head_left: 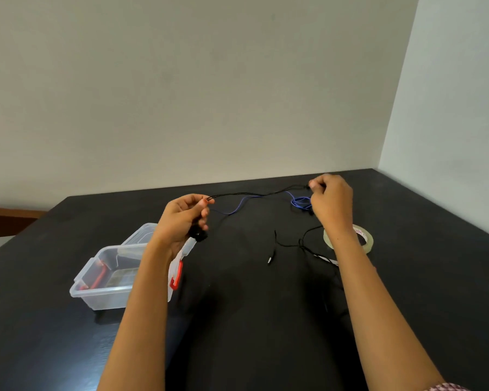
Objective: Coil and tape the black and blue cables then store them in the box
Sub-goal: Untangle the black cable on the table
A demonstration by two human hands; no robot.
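A thin black cable (254, 195) stretches above the dark table between both hands. My left hand (185, 217) pinches one end, with a dark bundle of it showing under the fingers. My right hand (331, 198) pinches the cable further along at the far right. More black cable with a small plug (270, 260) trails on the table below. The blue cable (301, 202) lies loosely bunched beside my right hand, one strand running left under the black one. A clear box (96, 292) with red latches stands open at the left. A roll of clear tape (364, 240) lies behind my right wrist.
The box's clear lid (143, 232) lies behind the box. The table (237, 320) is black and meets pale walls at the back and the right.
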